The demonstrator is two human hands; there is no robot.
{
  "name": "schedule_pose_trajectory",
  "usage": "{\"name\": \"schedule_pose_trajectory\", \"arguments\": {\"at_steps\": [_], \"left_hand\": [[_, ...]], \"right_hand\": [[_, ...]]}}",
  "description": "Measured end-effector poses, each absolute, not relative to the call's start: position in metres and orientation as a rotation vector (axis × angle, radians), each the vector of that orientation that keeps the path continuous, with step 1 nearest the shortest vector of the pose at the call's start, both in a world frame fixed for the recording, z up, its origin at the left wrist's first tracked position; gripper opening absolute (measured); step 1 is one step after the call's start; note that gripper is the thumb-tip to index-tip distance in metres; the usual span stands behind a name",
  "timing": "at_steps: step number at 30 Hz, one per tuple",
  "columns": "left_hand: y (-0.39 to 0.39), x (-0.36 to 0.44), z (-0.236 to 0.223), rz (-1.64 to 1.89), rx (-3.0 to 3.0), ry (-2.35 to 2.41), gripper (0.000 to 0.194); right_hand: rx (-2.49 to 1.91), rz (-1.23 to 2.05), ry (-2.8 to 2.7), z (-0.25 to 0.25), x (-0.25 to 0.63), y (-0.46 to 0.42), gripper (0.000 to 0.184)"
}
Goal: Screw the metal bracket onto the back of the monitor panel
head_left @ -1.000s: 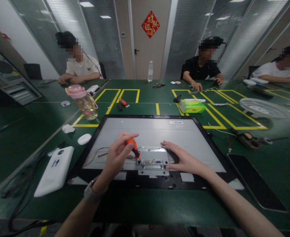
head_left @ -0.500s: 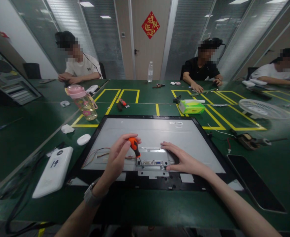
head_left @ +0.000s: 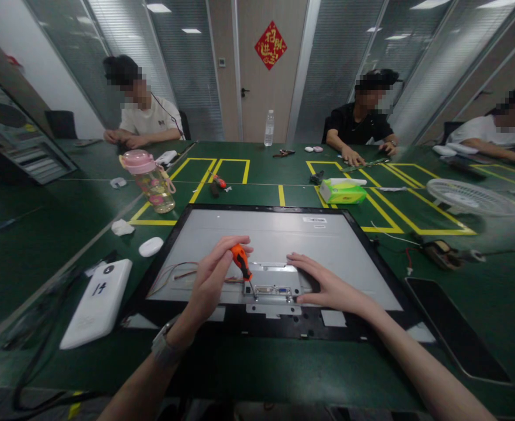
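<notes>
the left hand (head_left: 211,275) over there is closed around the orange and black screwdriver (head_left: 241,263), fingers curled about its handle, the shaft slanting down to the near edge of the metal box (head_left: 271,278), just beside its ports. the right hand (head_left: 328,286) is open, fingers spread and thumb apart, set at the other side of that box; i can't tell how firmly it presses. the box lies between the two hands, on the grey back of the flat panel (head_left: 261,234), which rests on the green surface (head_left: 249,368) under them. thin wires (head_left: 174,272) run just left of the left hand. farther out that way are a white phone (head_left: 97,304) and a small white case (head_left: 151,247). a dark phone (head_left: 457,327) lies to the right of the right hand, and beyond the hands stands a pink-lidded bottle (head_left: 150,184).
</notes>
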State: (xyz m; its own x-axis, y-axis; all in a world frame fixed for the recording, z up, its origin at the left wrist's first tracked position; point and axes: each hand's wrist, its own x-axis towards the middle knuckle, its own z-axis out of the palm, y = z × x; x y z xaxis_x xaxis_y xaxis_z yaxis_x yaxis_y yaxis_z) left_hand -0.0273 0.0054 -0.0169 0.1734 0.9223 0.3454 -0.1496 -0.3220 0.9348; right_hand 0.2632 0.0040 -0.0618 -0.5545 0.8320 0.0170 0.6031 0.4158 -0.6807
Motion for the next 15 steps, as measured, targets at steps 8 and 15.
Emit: {"name": "schedule_pose_trajectory", "arguments": {"at_steps": [8,15], "left_hand": [[0.0073,-0.0260,-0.0096,1.451,1.582,0.758,0.015],[0.0081,-0.0313,-0.0126,1.388,1.546,0.790,0.020]], "right_hand": [[-1.232,0.896,-2.314,-0.0625,0.2635,0.0043,0.079],[-1.186,0.971,-2.252,-0.0602,0.2656,0.0056,0.081]]}}
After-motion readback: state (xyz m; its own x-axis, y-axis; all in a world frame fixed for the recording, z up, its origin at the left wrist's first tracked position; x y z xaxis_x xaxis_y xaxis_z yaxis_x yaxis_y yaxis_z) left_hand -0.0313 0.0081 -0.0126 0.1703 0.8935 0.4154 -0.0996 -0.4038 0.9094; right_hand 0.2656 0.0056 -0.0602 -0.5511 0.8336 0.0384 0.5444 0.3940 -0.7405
